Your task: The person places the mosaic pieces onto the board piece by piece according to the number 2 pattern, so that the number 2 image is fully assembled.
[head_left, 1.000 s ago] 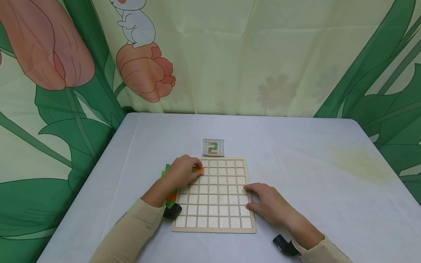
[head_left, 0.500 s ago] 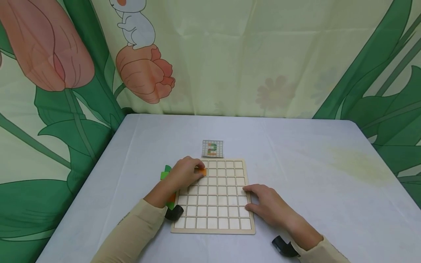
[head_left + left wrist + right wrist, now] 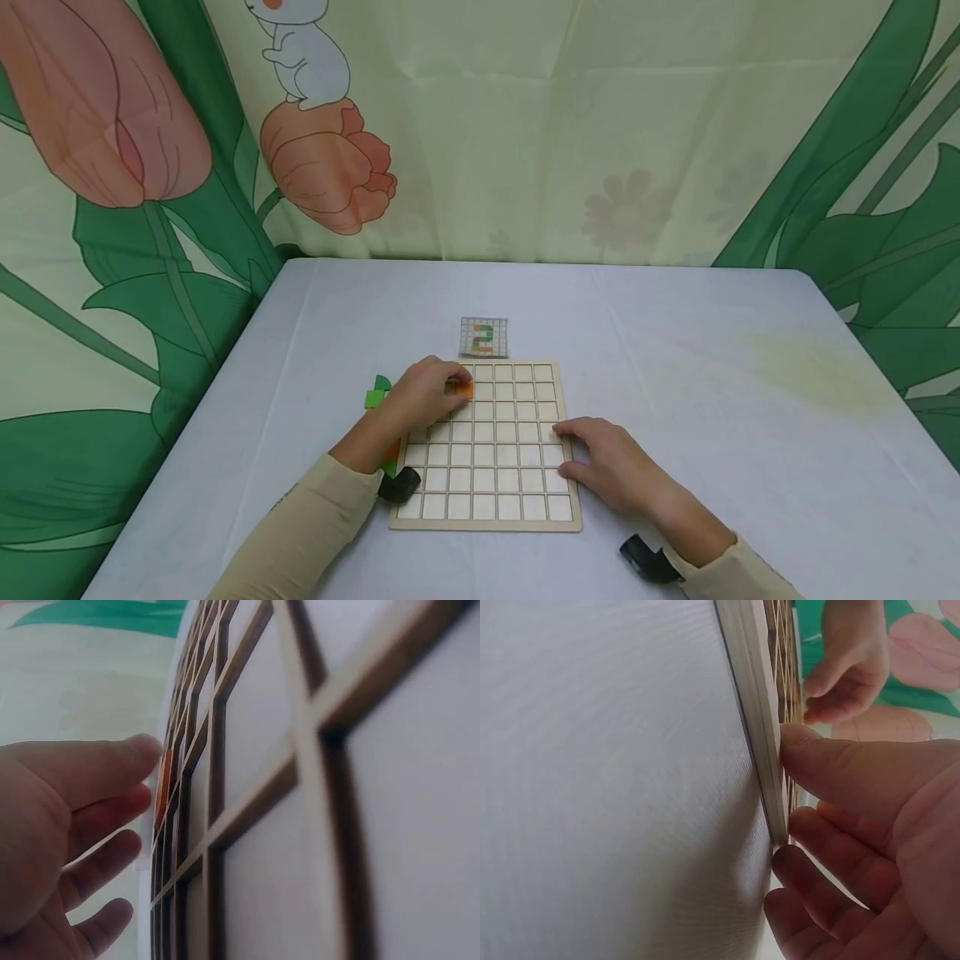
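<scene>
My left hand point(image 3: 429, 390) reaches over the upper left of a wooden grid board point(image 3: 486, 525). Its thumb and index finger pinch an orange tile point(image 3: 465, 389), low over the board's cells; part of the tile is hidden by the fingers. From the left wrist side, the tile point(image 3: 163, 784) appears as a thin orange strip at the thumb tip, the other fingers hanging loose. On the board's right edge rests my right hand point(image 3: 618, 458), thumb and index fingertip touching the rim. In the right wrist view its thumb point(image 3: 840, 769) lies on the frame, with the lower fingers by the board's side.
A small card point(image 3: 483, 337) with a gridded figure in orange and green lies just beyond the board. Green tiles point(image 3: 374, 399) and more orange and green ones lie left of the board, partly behind the left arm. White cloth point(image 3: 712, 358) covers the table; a printed curtain hangs behind.
My left hand has shifted slightly to the right with the orange tile between its fingers, uncovering more of the green tiles. The right hand stays at the board's edge.
</scene>
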`<state>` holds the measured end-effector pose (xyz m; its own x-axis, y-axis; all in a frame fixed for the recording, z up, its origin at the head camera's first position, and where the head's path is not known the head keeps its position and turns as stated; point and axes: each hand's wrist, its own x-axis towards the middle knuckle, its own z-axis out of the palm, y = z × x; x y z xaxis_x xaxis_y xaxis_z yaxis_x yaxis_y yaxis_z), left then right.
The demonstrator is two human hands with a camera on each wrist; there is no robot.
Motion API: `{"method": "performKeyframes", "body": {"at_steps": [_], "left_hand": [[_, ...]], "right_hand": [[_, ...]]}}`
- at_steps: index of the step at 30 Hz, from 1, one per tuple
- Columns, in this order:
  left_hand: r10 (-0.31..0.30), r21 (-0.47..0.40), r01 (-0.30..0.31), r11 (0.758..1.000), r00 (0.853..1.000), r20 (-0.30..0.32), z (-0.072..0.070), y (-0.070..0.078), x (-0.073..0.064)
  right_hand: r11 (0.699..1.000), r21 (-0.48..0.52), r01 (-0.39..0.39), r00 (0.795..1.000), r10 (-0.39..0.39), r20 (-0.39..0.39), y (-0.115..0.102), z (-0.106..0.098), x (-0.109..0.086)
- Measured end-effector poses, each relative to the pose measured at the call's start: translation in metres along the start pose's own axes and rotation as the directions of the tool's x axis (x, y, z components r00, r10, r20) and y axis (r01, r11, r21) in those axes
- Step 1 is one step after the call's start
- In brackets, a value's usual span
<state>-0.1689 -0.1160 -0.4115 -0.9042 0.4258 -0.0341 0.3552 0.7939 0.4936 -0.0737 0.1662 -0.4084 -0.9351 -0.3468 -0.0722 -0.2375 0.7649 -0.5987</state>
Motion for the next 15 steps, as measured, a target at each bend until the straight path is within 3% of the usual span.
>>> {"method": "performKeyframes", "body": {"at_steps": [7, 12, 15], "left_hand": [[-0.012, -0.076, 0.011, 0.997, 1.000, -0.016, -0.016, 0.003, -0.007], [-0.027, -0.093, 0.026, 0.995, 1.000, -0.012, -0.028, -0.007, -0.014], [-0.066, -0.095, 0.064, 0.993, 0.998, -0.013, -0.033, -0.014, -0.020]], "right_hand": [[1.000, 0.002, 0.007, 1.000, -0.007, -0.003, 0.000, -0.001, 0.000], [1.000, -0.002, 0.007, 1.000, -0.007, -0.006, 0.000, -0.002, -0.001], [1.000, 0.006, 0.006, 1.000, -0.006, -0.001, 0.001, -0.001, -0.001]]}}
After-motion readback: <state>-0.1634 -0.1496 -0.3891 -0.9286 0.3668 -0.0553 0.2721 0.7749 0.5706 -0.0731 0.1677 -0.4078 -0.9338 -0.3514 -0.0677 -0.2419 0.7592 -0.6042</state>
